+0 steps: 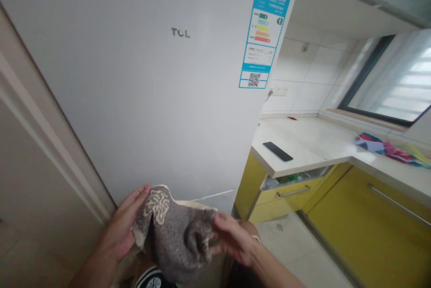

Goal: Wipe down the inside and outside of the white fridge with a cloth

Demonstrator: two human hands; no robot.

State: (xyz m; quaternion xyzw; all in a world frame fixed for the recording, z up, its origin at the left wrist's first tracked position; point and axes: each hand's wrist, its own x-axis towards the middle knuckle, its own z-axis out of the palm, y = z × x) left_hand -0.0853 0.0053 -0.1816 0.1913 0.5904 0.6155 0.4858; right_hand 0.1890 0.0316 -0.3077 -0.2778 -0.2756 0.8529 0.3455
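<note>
1. Pinching the left edge of a grey-brown patterned cloth with a cream motif point(178, 238), our left hand point(124, 227) is partly curled, its thumb and fingers spread along that edge.
2. Our right hand point(235, 239) is bent about the cloth's right edge, thumb near the upper corner; blur leaves us unable to tell how firmly its fingers press.
3. Between our hands, the cloth hangs bunched, in front of the lower part of a large, smooth silver-grey appliance with TCL lettering point(161, 99). Whether the two touch, we cannot tell.
4. Judging by its deep folds and sagging middle, we expect it to be light, soft and limp, with a textured face unlikely to slip or break. We would take it by opposite edges or upper corners, since a middle grip would gather it into a lump.
5. Farther out, to the right of the appliance, a white worktop point(323, 137) carries a flat, dark-screened phone point(278, 151) near its corner and a heap of multicoloured cloth or plastic point(393, 150) below the window. Under it stand yellow cabinets with metal handles point(370, 229).
</note>
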